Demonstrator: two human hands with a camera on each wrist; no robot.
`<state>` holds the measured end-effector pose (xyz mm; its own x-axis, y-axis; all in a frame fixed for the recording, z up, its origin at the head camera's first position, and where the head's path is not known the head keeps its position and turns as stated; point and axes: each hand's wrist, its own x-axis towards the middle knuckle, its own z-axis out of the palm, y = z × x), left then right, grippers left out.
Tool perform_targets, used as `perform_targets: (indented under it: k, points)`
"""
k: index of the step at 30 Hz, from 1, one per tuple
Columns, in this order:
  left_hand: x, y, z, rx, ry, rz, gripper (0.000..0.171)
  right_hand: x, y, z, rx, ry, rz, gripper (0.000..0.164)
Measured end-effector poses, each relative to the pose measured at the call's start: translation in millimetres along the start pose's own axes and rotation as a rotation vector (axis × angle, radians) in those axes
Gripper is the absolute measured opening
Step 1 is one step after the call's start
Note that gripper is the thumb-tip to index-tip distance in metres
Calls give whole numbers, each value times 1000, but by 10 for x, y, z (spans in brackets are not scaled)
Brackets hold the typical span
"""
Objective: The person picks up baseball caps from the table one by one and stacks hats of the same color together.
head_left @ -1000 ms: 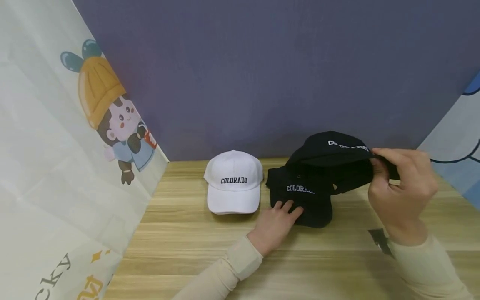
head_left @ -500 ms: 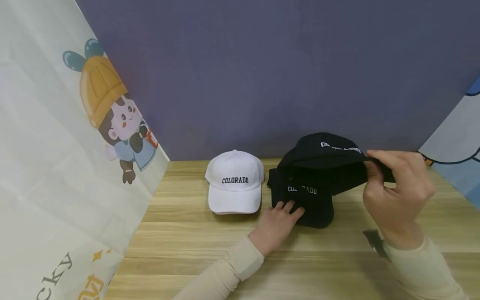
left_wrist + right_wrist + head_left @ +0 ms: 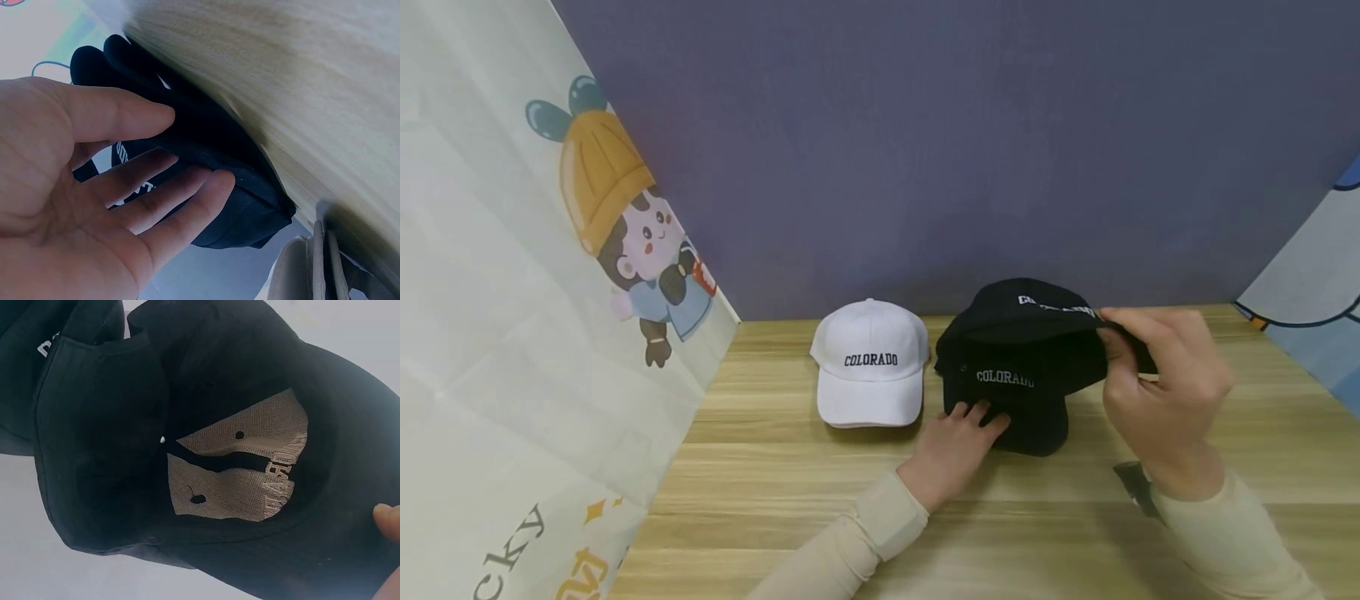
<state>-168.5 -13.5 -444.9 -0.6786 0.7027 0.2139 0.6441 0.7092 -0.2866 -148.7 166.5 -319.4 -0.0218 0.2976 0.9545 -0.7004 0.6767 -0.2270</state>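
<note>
In the head view my right hand (image 3: 1165,392) pinches the brim of a black cap (image 3: 1015,310) lettered in white. That cap is tilted, its open underside turned toward me, over the crown of a second black cap (image 3: 1033,429) lying on the table. My left hand (image 3: 951,454) rests its fingertips on the lower cap's brim, with relaxed fingers, also seen in the left wrist view (image 3: 150,181). A thumb (image 3: 389,522) shows on the held cap's brim in the right wrist view, with the cap's inside and pale embroidery backing. The lower crown is partly hidden.
A white cap (image 3: 870,400) marked COLORADO sits left of the black caps on the wooden table (image 3: 752,500). Behind them rises a grey-blue panel (image 3: 925,150). A printed white sheet (image 3: 497,292) stands at the left. Beside the right sleeve lies a small dark object (image 3: 1135,486).
My right hand has moved left and slightly down, carrying the tilted black cap further over the lower one. The left hand stays on the lower brim.
</note>
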Motion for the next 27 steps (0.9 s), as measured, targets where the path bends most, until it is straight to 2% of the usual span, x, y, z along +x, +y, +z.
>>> perform_targets:
  k: [11,21,27]
  points:
    - [-14,-2,4,-22,44,4,45,-94,42,19,12,-109,-26,5]
    - [-6,6,73,-15,87,3,42,-170,139,20,-5,-205,-28,7]
    - [-15,0,62,-21,104,3,40,-219,162,30,-11,-280,-19,10]
